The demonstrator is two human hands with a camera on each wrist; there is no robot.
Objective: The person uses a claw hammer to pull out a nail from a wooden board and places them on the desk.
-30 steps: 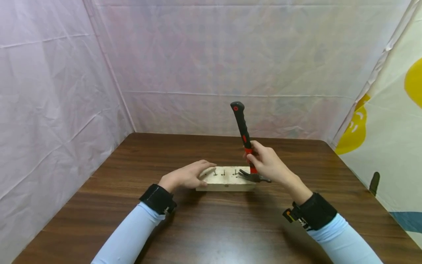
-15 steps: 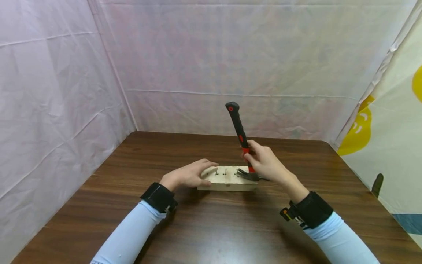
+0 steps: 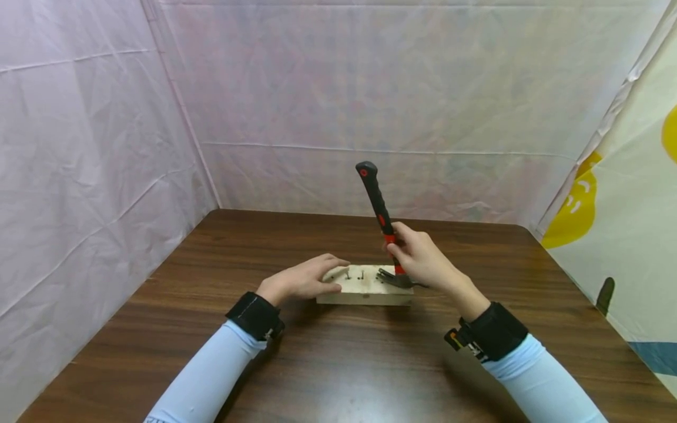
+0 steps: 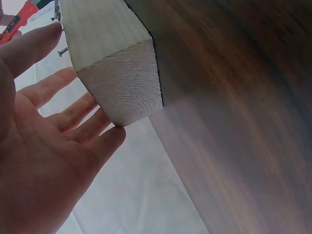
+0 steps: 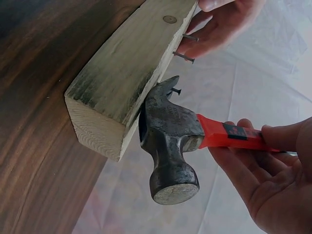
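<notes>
A pale wooden block (image 3: pixel 365 286) lies on the table, with several nails standing up from its top; two nails (image 5: pixel 184 57) show between the hammer and my left hand. My left hand (image 3: pixel 301 278) holds the block's left end, thumb at the near edge and fingers across toward the far side. My right hand (image 3: pixel 423 254) grips a claw hammer (image 3: pixel 376 200) low on its red and black handle, close to the head. The handle points up and leans left. In the right wrist view the claw (image 5: pixel 161 95) lies against the block's top, around the nail (image 5: pixel 176 90) nearest the right end.
The brown wooden table (image 3: pixel 328 364) extends around the block on all sides. White sheeting (image 3: pixel 338 106) hangs behind and at the left; a sheet with yellow figures (image 3: pixel 573 211) hangs at the right.
The hammer has slid left along the block, its claw now overlapping the right-hand nail, and its handle end has tipped further left. My left hand stays at the block's left end.
</notes>
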